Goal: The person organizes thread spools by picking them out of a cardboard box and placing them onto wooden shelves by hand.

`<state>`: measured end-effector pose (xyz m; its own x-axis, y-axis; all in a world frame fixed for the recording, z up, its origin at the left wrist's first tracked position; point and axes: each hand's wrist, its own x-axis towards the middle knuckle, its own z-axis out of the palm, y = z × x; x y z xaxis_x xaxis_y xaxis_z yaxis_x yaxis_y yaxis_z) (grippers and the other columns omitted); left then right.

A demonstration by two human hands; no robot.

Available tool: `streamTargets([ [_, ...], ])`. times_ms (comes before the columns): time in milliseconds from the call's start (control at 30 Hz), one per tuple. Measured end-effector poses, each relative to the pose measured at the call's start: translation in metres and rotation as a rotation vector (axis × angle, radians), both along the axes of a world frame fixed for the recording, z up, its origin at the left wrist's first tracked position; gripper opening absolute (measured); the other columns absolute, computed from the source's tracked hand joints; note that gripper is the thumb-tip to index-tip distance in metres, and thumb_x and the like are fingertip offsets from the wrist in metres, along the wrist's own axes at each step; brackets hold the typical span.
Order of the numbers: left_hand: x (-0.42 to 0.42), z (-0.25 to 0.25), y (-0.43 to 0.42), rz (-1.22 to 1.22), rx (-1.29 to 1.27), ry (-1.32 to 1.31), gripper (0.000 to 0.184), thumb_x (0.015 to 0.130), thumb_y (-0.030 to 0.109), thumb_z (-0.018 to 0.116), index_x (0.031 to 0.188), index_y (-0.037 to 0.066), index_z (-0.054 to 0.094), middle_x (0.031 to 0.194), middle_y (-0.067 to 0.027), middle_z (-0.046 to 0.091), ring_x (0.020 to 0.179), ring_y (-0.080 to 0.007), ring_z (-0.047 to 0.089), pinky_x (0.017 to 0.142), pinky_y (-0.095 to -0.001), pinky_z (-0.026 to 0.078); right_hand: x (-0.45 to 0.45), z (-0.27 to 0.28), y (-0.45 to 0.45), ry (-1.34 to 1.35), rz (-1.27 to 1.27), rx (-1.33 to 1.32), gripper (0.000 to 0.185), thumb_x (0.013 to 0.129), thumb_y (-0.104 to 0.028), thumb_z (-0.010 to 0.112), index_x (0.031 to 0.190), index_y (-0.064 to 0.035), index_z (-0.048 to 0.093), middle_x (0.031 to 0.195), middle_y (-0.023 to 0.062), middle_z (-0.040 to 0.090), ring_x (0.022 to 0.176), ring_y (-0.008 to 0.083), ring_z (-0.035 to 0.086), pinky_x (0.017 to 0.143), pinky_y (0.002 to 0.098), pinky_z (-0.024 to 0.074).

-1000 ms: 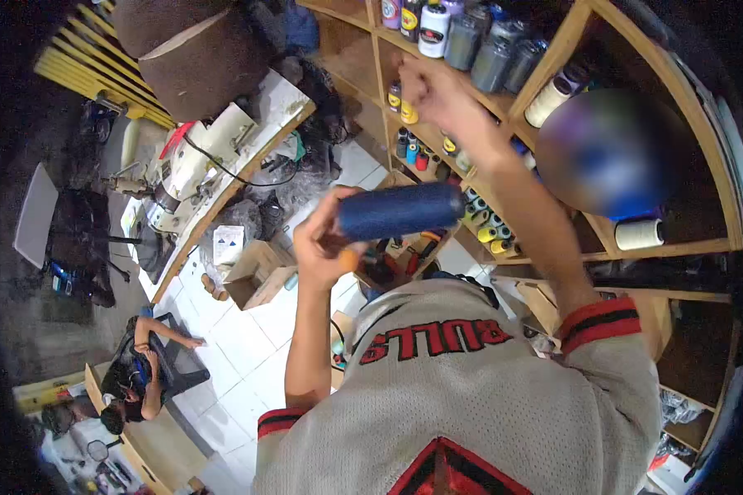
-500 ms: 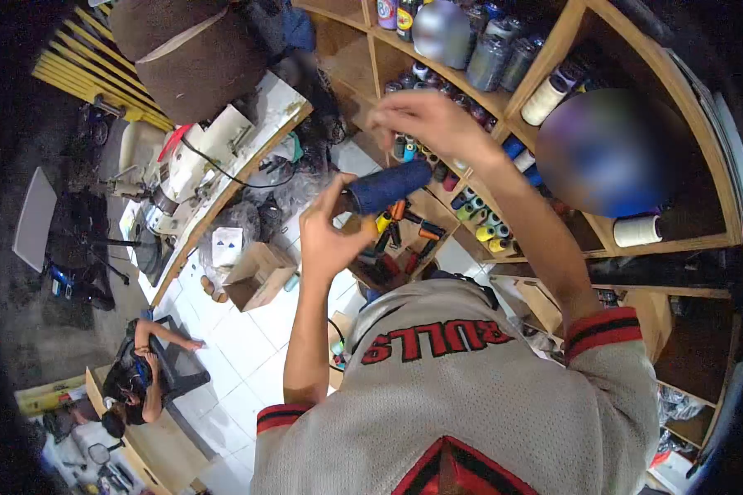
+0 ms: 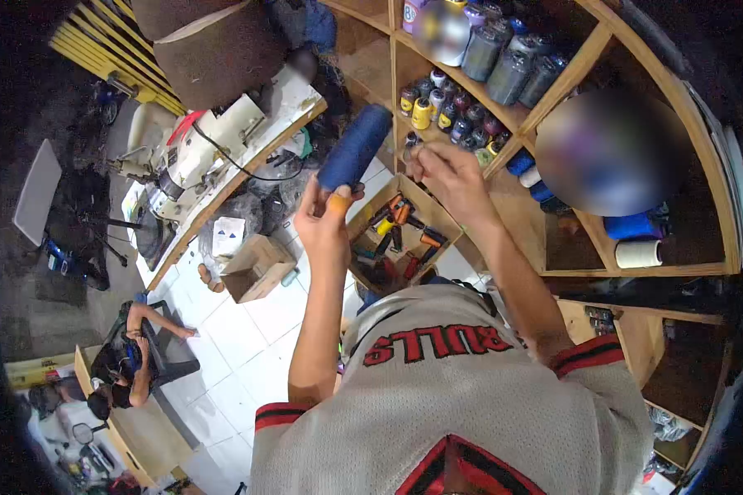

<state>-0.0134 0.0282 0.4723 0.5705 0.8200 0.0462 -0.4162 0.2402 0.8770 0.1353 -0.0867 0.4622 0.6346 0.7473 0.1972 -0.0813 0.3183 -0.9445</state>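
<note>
My left hand (image 3: 326, 221) grips the lower end of a large dark blue thread cone (image 3: 357, 150), which tilts up toward the right. To the right of the cone, my right hand (image 3: 454, 180) is closed with its fingertips pinched together. Whatever they hold, if anything, is too fine to make out. Below both hands stands an open wooden box (image 3: 377, 200) with several small thread spools (image 3: 399, 209) in orange, yellow, red and black.
A wooden shelf (image 3: 565, 70) with many thread cones rises ahead and to the right. At left, a sewing machine (image 3: 210, 140) stands on a table. An open cardboard box (image 3: 260, 276) sits on the tiled floor (image 3: 235, 334). Another person (image 3: 132, 367) sits at lower left.
The blue cone has swung more upright in my left hand. My right hand has come down and its fingers have drawn together. The view has shifted slightly.
</note>
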Motion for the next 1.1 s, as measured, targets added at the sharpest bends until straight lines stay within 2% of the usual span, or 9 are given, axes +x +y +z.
streamTargets([
  [167,0.005,-0.007,-0.003,-0.077,0.153,0.184,0.043,0.074,0.002,0.065,0.113,-0.006,0.049,0.091,-0.0082,0.060,0.075,-0.0114,0.059,0.070,-0.0222,0.047,0.002,0.044,0.009,-0.847,-0.209,-0.081,0.015,0.084,-0.015,0.058,0.084,-0.0025,0.067,0.085,0.0094,0.062,0.077,0.0200,0.058,0.072,0.0288,0.0447],
  [267,0.003,0.015,-0.010,-0.118,0.256,0.272,0.040,0.072,-0.002,0.065,0.110,-0.003,0.051,0.094,-0.0053,0.059,0.078,-0.0074,0.055,0.071,-0.0204,0.046,0.013,0.056,0.019,-1.279,-0.248,-0.151,0.014,0.081,-0.016,0.061,0.086,-0.0048,0.068,0.087,0.0093,0.062,0.080,0.0219,0.060,0.074,0.0322,0.0460],
  [400,0.002,0.004,0.000,-0.086,0.379,0.263,0.039,0.070,0.000,0.065,0.107,-0.003,0.052,0.090,-0.0045,0.060,0.078,-0.0083,0.057,0.073,-0.0228,0.048,0.021,0.039,0.032,-0.915,-0.081,-0.186,0.018,0.077,-0.019,0.065,0.090,-0.0064,0.069,0.088,0.0106,0.062,0.084,0.0231,0.059,0.080,0.0304,0.0440],
  [567,-0.005,0.011,0.004,-0.048,0.682,0.480,0.047,0.066,0.003,0.069,0.110,-0.003,0.053,0.093,-0.0086,0.061,0.082,-0.0112,0.059,0.075,-0.0265,0.049,0.012,0.034,0.035,-0.386,0.037,-0.343,0.020,0.080,-0.018,0.064,0.088,0.0002,0.068,0.084,0.0046,0.064,0.078,0.0110,0.057,0.071,0.0261,0.0443],
  [633,-0.006,0.011,0.005,-0.038,0.850,0.510,0.052,0.062,0.003,0.070,0.112,-0.003,0.053,0.098,-0.0133,0.061,0.086,-0.0136,0.060,0.077,-0.0280,0.049,0.014,0.024,0.039,-0.303,0.022,-0.425,0.022,0.079,-0.020,0.065,0.088,0.0000,0.068,0.080,0.0041,0.065,0.073,0.0105,0.057,0.068,0.0254,0.0441],
  [700,-0.003,0.009,0.002,0.025,0.926,0.453,0.048,0.062,0.004,0.068,0.107,0.000,0.054,0.093,-0.0120,0.061,0.078,-0.0160,0.062,0.073,-0.0282,0.049,0.012,0.029,0.040,-0.301,-0.021,-0.475,0.027,0.076,-0.025,0.069,0.087,0.0002,0.068,0.072,0.0024,0.065,0.064,0.0092,0.055,0.063,0.0235,0.0430],
  [800,-0.002,0.011,-0.001,0.030,0.975,0.433,0.048,0.060,0.005,0.067,0.106,0.000,0.054,0.094,-0.0131,0.060,0.077,-0.0195,0.063,0.071,-0.0283,0.049,0.021,0.027,0.042,-0.190,0.052,-0.554,0.028,0.074,-0.026,0.070,0.085,-0.0001,0.069,0.073,0.0024,0.065,0.064,0.0091,0.056,0.061,0.0228,0.0424],
  [900,-0.002,0.009,-0.002,0.038,1.089,0.399,0.049,0.060,0.005,0.068,0.106,0.000,0.054,0.095,-0.0133,0.060,0.078,-0.0207,0.062,0.071,-0.0284,0.049,0.037,0.019,0.047,-0.266,0.097,-0.639,0.025,0.075,-0.024,0.069,0.086,-0.0014,0.069,0.078,0.0029,0.066,0.064,0.0100,0.056,0.060,0.0218,0.0418],
  [1100,-0.007,0.004,0.003,-0.022,1.065,0.345,0.049,0.058,0.004,0.068,0.105,-0.001,0.055,0.097,-0.0131,0.060,0.076,-0.0197,0.062,0.072,-0.0280,0.049,0.046,0.002,0.046,0.586,0.558,-0.465,0.022,0.076,-0.016,0.067,0.088,0.0026,0.063,0.082,0.0095,0.065,0.071,0.0156,0.062,0.070,0.0270,0.0498],
])
